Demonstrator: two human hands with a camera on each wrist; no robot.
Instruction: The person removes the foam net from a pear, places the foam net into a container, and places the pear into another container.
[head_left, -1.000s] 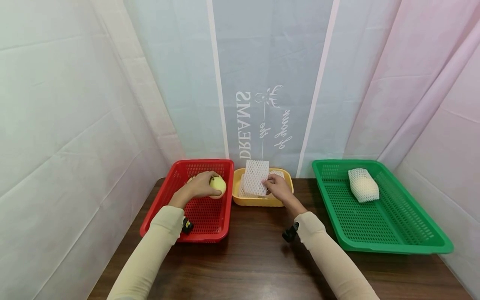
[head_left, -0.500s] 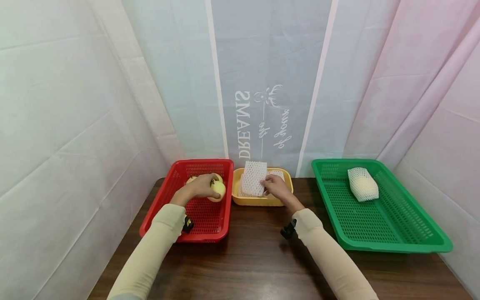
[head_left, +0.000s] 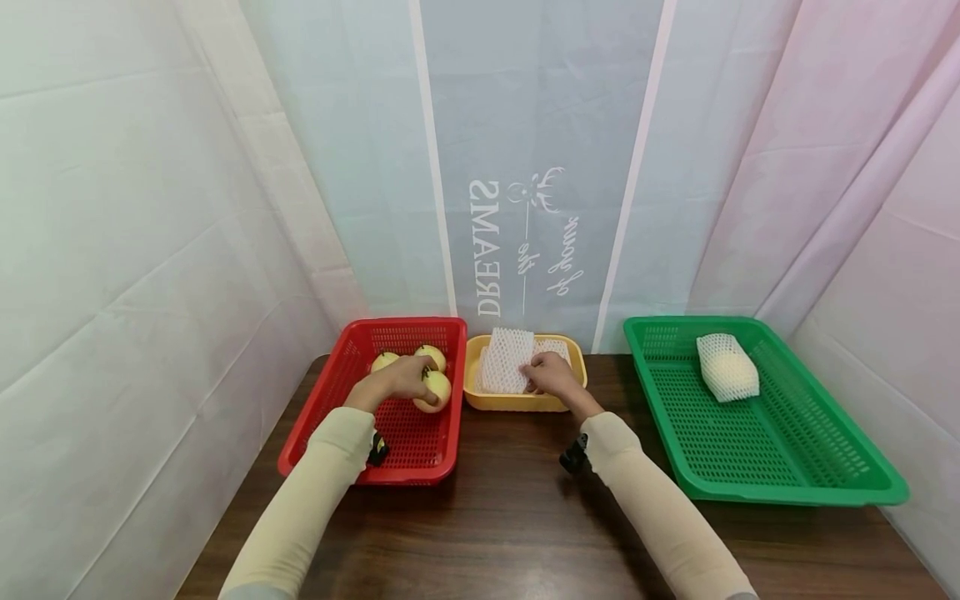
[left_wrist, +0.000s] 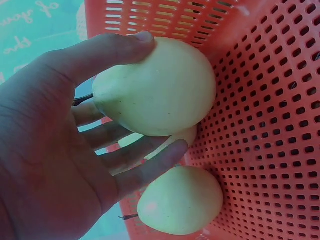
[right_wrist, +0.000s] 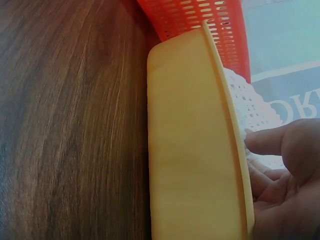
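Inside the red basket (head_left: 459, 417), my left hand (head_left: 401, 377) holds a pale yellow pear (head_left: 432, 395) with a short dark stem. The left wrist view has the thumb on one side of this pear (left_wrist: 160, 90) and the fingers under the other. Two more pears (head_left: 431, 356) lie behind the hand, one partly covered by it. At the yellow tray (head_left: 517, 404), my right hand (head_left: 557, 375) pinches the edge of a white foam net sleeve (head_left: 507, 358) between thumb and fingers. Further white net sleeves (head_left: 553, 348) lie in that tray, partly hidden behind the hand.
At the right stands a green basket (head_left: 787, 493) with a net-wrapped pale fruit (head_left: 727, 370) in it. The dark wooden table (head_left: 517, 517) extends in front of the tray. Curtains (head_left: 555, 100) close off the back and sides.
My left hand has lowered the pear slightly toward the near side of the red basket, uncovering the pears behind. The net sleeve in my right hand has sunk a little into the tray.
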